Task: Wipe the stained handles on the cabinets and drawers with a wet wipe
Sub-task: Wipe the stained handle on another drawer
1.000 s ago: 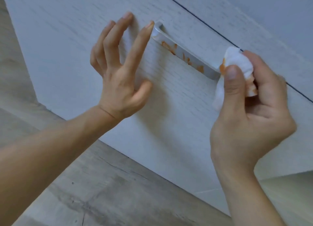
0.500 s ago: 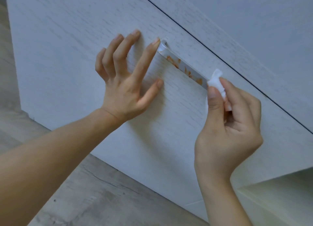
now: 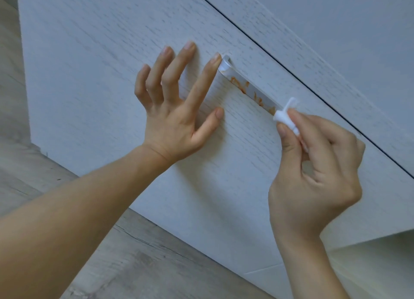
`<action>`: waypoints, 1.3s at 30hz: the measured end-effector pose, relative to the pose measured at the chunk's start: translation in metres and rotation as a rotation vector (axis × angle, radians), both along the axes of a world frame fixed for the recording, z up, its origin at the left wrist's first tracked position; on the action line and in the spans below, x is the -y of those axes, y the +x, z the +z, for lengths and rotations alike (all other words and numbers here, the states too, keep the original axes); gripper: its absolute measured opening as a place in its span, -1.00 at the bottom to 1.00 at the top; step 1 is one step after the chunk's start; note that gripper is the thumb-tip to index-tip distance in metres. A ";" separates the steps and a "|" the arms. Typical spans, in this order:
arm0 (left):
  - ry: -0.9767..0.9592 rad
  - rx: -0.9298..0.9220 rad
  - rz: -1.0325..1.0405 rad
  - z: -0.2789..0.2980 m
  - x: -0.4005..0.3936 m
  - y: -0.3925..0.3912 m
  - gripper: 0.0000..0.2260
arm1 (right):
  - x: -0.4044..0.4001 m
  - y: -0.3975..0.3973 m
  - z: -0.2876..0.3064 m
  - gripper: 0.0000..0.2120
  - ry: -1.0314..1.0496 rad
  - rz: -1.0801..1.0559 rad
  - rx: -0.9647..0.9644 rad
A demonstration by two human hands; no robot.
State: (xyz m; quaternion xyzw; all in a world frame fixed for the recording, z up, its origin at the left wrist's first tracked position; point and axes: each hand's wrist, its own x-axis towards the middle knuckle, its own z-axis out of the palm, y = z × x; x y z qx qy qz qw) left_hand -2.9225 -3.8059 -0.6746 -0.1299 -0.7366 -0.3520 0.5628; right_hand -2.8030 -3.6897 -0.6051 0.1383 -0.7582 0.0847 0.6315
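The head view looks down along a pale grey wood-grain drawer front [image 3: 94,52], and everything here is placed against the metal handle [image 3: 248,86] fixed to it. Far to the left of the handle and below the panel lies grey plank floor [image 3: 33,182], with the left forearm crossing it and cut off by the frame's lower left corner. The left hand [image 3: 177,121] sits just left of the handle, its fingers [image 3: 172,72] spread wide with the tips on the panel; the index fingertip lies right beside the handle's rounded left end, though whether it touches the metal cannot be told. The handle runs as a slanted silver bar down toward the right, smeared with orange stains along its middle and right part. Its right end is hidden behind a bunched white wet wipe [image 3: 285,116], which rests against the bar there. The right hand [image 3: 313,173], just right of and below the handle, pinches the wipe between thumb and forefinger, the other fingers curled in behind; most of the wipe is covered by the hand, so its full size is unclear. Above the handle a dark seam [image 3: 291,74] divides this panel from the next one up. Low to the right of the handle, a pale surface at the frame edge is too cropped to identify.
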 end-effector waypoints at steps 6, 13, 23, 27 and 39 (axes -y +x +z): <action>-0.006 -0.031 0.029 -0.002 -0.002 -0.004 -0.50 | -0.001 -0.013 0.012 -0.90 0.221 0.000 -0.013; -0.017 -0.010 0.016 -0.002 -0.001 -0.003 -0.49 | 0.005 -0.003 0.001 -0.85 -0.259 0.041 0.022; -0.004 -0.024 0.050 -0.003 -0.004 -0.007 -0.50 | 0.029 -0.005 0.006 -0.85 -0.907 0.143 0.154; 0.002 -0.029 0.057 -0.003 -0.006 -0.007 -0.49 | 0.034 0.011 0.002 -0.81 -0.636 0.087 0.153; 0.002 -0.028 0.039 -0.001 -0.003 -0.005 -0.50 | 0.011 -0.018 0.002 -0.86 0.177 -0.064 -0.082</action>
